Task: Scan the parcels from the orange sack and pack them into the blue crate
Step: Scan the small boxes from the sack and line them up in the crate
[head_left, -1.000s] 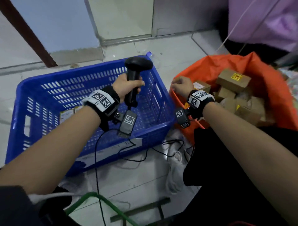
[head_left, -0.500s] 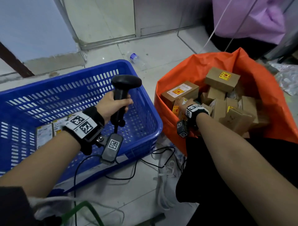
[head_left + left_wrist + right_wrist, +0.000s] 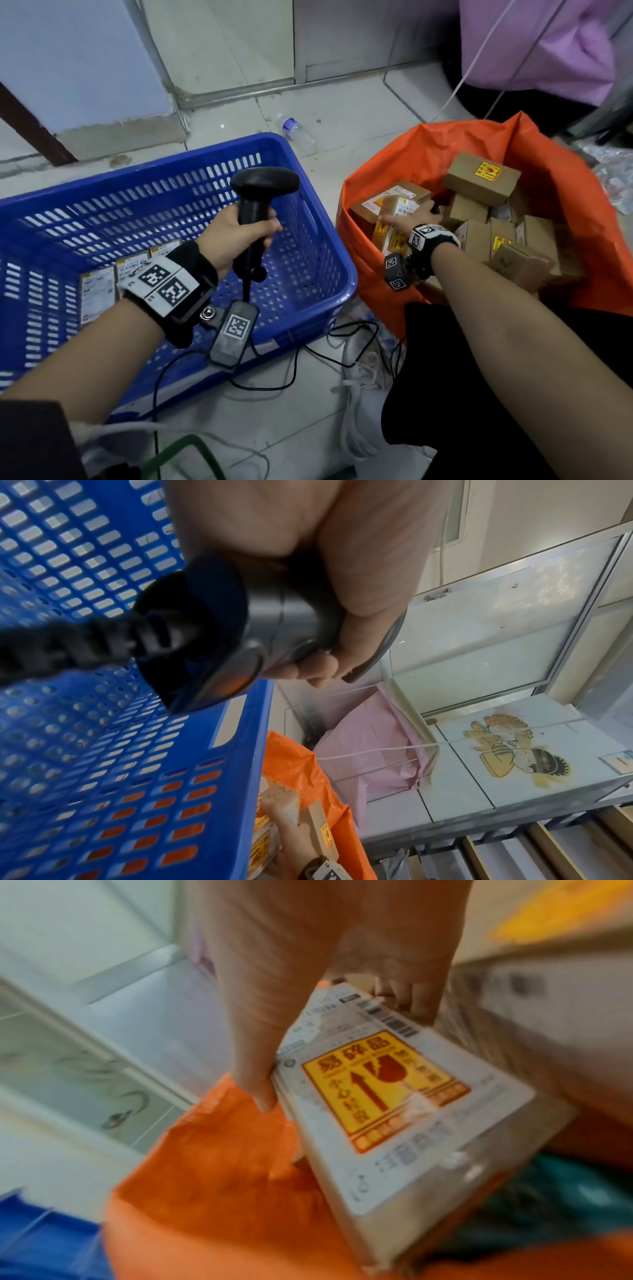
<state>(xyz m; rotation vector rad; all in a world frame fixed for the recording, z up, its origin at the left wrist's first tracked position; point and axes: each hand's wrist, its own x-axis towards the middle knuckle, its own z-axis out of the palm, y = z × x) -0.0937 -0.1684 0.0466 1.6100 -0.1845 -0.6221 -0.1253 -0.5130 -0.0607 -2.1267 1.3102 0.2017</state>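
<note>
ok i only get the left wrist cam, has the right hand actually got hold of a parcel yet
Observer: Yes. The right wrist view shows the right hand gripping a brown cardboard parcel with a white label, thumb on one edge and fingers on the other.
Operator: any warning marks on it
Observer: A yellow and red fragile sticker sits on that label, with a barcode near the fingers.
Operator: and is the crate still empty
Observer: No. The head view shows several white-labelled parcels already inside the blue plastic crate.
</note>
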